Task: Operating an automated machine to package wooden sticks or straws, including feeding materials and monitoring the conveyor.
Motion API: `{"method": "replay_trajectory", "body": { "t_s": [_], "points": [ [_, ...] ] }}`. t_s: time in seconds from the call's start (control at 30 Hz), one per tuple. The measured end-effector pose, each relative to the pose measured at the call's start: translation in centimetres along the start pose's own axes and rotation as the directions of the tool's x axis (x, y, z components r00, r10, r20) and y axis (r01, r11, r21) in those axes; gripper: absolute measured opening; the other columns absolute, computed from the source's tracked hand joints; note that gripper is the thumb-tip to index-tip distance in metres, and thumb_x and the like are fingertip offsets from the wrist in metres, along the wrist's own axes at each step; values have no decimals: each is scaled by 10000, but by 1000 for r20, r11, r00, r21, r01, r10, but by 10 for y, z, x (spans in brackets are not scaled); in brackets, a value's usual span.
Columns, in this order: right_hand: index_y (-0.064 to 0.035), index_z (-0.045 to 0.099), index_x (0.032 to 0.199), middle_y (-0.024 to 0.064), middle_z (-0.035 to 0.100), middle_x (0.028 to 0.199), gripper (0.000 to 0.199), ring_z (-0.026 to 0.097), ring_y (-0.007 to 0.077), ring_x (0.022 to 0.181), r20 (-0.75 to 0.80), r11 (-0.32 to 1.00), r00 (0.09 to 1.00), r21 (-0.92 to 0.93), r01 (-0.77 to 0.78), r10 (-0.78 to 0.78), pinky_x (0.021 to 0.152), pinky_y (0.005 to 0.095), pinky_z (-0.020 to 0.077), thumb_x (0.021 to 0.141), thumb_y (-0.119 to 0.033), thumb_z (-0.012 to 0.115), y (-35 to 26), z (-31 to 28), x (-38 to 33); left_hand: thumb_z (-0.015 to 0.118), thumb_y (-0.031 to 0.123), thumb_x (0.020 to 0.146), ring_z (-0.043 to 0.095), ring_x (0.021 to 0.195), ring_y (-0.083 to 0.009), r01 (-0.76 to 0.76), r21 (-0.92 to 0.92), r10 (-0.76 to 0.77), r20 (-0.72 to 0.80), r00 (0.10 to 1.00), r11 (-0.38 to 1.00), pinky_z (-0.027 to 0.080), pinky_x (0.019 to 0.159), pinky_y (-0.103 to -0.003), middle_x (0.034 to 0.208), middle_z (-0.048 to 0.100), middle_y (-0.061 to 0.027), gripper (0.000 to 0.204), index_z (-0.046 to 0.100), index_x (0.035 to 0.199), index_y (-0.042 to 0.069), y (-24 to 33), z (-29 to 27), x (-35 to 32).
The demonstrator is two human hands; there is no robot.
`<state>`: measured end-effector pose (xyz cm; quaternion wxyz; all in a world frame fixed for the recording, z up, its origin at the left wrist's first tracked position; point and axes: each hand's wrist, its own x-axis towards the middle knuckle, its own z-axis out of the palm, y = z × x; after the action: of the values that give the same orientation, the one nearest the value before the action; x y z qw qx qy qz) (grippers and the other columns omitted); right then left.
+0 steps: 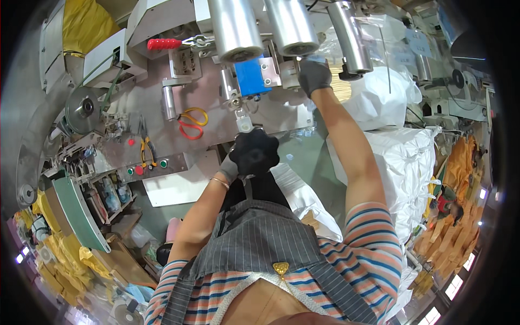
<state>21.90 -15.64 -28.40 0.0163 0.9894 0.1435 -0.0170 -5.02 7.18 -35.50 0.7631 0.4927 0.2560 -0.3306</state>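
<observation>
My left hand [229, 167], in a grey glove, is at the lower left side of a large black lobed knob [254, 153]. Its fingers curl under the knob, which hides most of them. The knob sits at the near end of a metal shaft fitting [243, 120] on the machine. My right hand [314, 77], also gloved in grey, reaches up beside a pale metal block [290, 75], just below a thick silver cylinder [292, 27]. Only the back of that hand shows; its fingers are hidden. A blue block [252, 77] is fixed left of it.
Scissors with red and yellow handles [192, 123] and pliers [145, 149] lie on the metal table [216, 132]. A red-handled toggle clamp [165, 44] juts out at the upper left. White sacks [403, 173] are piled at the right. Push buttons [139, 170] line the table's front.
</observation>
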Motion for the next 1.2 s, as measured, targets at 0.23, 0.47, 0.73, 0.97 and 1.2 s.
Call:
{"method": "replay_trajectory", "body": {
  "t_s": [0.23,0.47,0.73,0.97,1.2],
  "points": [
    [-101,632,975,186,673,865,286,663,394,799,-191,936,961,328,-131,202,734,483,511,854,-352,571,3,-2,-9,621,115,822,557,529,-121,-21,-390,-51,-173,984,921,405,502,-254,640,617,-57,144,640,757,-11,-14,18,31],
    [-144,624,920,165,671,794,243,649,408,760,9,909,961,320,-266,278,686,498,501,862,-377,581,20,-2,-49,645,162,828,560,588,-125,39,-428,-73,-64,995,903,410,563,-247,695,613,-38,149,639,823,14,-12,14,32],
    [-219,639,1066,172,680,841,235,656,387,792,-63,916,961,324,-236,270,696,490,512,893,-357,560,19,40,-32,642,211,850,548,595,-117,73,-376,-170,-231,958,924,400,545,-245,684,601,-17,162,641,845,48,-25,11,49],
    [-56,602,1128,159,670,853,304,666,323,765,-106,877,978,467,-109,178,640,405,532,856,-192,612,-8,35,-119,620,211,867,554,607,-101,-24,-450,-29,-110,994,893,403,565,-239,718,608,-6,162,643,860,51,-28,9,57],
    [-8,468,1312,177,450,1374,518,443,346,1252,-322,765,908,502,404,-268,1019,424,398,831,-159,591,-26,93,-117,612,251,874,529,597,-86,-74,-117,42,-258,965,990,375,538,-233,692,593,10,169,631,852,84,-26,5,57]
  ]
}}
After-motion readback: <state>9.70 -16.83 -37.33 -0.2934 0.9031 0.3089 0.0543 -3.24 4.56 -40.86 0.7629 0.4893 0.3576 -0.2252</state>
